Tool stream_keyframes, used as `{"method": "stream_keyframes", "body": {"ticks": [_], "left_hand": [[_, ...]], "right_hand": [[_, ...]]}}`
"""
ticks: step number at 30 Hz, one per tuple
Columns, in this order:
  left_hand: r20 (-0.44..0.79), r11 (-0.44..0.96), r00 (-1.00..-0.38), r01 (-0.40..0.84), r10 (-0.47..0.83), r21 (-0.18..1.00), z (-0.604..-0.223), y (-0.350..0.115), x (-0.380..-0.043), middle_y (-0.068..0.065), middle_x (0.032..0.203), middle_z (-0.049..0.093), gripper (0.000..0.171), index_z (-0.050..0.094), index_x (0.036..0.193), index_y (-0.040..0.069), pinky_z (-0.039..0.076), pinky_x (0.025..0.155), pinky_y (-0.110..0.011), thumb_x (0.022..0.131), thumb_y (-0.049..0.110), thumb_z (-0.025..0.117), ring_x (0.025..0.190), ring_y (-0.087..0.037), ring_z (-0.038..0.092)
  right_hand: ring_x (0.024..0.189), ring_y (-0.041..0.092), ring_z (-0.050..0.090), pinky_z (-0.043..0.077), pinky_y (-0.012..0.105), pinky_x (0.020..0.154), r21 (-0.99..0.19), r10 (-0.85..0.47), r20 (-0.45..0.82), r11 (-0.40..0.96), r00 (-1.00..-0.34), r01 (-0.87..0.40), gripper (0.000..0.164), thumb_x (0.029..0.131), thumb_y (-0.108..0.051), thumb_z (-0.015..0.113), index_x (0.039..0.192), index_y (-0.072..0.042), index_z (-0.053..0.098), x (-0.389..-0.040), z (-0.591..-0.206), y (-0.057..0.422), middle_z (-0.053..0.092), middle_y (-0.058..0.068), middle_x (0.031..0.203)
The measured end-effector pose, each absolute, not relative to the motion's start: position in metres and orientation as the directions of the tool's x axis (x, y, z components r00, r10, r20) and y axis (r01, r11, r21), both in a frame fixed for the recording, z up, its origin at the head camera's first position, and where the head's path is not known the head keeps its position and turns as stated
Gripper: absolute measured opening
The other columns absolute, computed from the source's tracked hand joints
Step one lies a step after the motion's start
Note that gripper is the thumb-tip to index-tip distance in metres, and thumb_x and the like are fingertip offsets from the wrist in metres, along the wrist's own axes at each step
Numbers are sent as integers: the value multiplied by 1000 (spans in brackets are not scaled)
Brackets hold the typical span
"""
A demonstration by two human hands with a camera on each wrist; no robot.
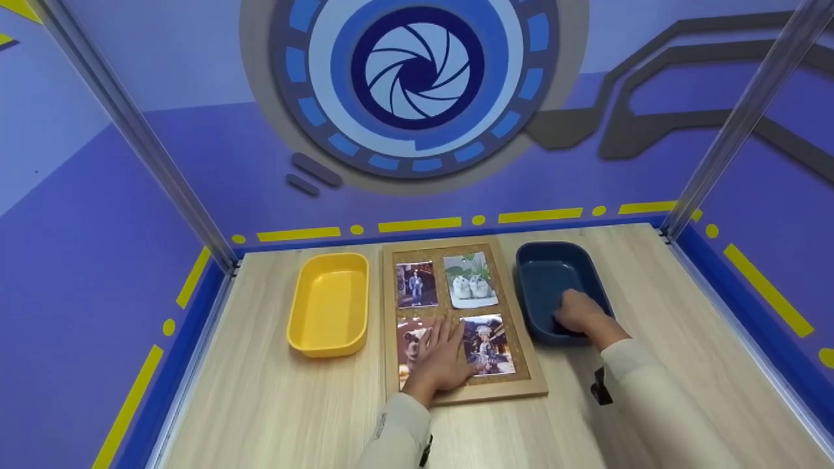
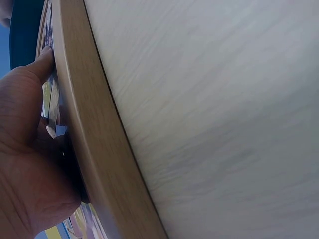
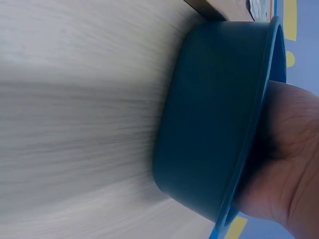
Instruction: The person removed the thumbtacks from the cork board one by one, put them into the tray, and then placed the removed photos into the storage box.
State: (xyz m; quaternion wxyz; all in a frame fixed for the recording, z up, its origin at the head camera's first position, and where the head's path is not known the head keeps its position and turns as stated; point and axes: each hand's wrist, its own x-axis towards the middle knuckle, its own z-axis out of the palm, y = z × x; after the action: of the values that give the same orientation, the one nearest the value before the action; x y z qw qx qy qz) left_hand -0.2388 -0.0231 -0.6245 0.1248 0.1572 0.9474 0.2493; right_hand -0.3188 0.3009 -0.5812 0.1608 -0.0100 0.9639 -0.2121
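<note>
Across the surface [image 1: 260,404] lies a framed corkboard [image 1: 440,280], between a yellow tray [image 1: 332,306] and a blue tray [image 1: 552,277]. The right hand [image 1: 580,314] is inside the blue tray, its grip hidden; I cannot tell whether it pinches anything. The left hand [image 1: 443,361] spreads over the lower-left photo [image 1: 409,342], where light, flat pressure probably steadies best (prints crease).

Long cream sleeves [image 1: 661,400], bare hands [image 1: 445,358]
</note>
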Motion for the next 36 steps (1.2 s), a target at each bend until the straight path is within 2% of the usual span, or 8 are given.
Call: {"method": "stream_keyframes", "body": {"ticks": [4,8,11,18,23,26,36], "left_hand": [[-164,829,-918,236,361,506,-625,-23,-239,-11,183,4,99,21,172,17,8,137,-61,97,63,65,170,-35,6],[-164,829,-919,232,358,509,-624,-24,-238,-12,182,5,99,21,172,17,7,137,-61,96,64,64,170,-35,6],[-156,824,-921,232,357,518,-624,-24,-239,-12,182,6,99,21,172,17,7,137,-61,96,62,65,170,-34,5],[-155,812,-924,218,351,542,-623,-26,-237,-12,182,3,98,22,171,15,5,136,-63,96,61,66,170,-35,4],[-154,811,-924,215,349,544,-623,-26,-237,-11,182,2,98,22,172,16,4,136,-64,96,61,66,170,-35,3],[-153,812,-924,219,351,541,-623,-26,-238,-10,183,0,97,21,172,17,3,136,-63,97,62,65,171,-34,2],[-142,812,-922,235,359,534,-625,-24,-238,-10,183,1,98,23,171,16,5,136,-63,96,63,65,170,-35,4]], "right_hand": [[63,19,36,35,35,63,-412,-89,-264,911,-961,29,32,93,-7,54,66,-16,38,-318,-575,300,32,-3,65],[73,27,55,49,45,70,-385,-95,-177,922,-980,-20,17,97,-12,57,81,-6,57,-316,-563,293,58,9,77],[80,31,64,54,54,75,-364,-110,-98,929,-989,-67,17,101,-15,60,96,0,65,-314,-554,287,70,16,89],[78,27,65,56,53,73,-399,-153,62,902,-986,-165,16,104,-16,63,102,0,68,-300,-535,269,72,15,90],[75,22,63,53,40,65,-490,-164,127,847,-978,-206,13,104,-16,65,100,-4,69,-287,-528,255,71,12,88],[75,19,60,48,33,65,-549,-167,146,806,-975,-220,11,104,-15,67,99,-6,69,-280,-529,246,69,9,87],[79,16,58,49,32,69,-590,-188,209,759,-960,-277,5,100,-9,71,96,-8,68,-257,-539,218,69,7,89]]}}
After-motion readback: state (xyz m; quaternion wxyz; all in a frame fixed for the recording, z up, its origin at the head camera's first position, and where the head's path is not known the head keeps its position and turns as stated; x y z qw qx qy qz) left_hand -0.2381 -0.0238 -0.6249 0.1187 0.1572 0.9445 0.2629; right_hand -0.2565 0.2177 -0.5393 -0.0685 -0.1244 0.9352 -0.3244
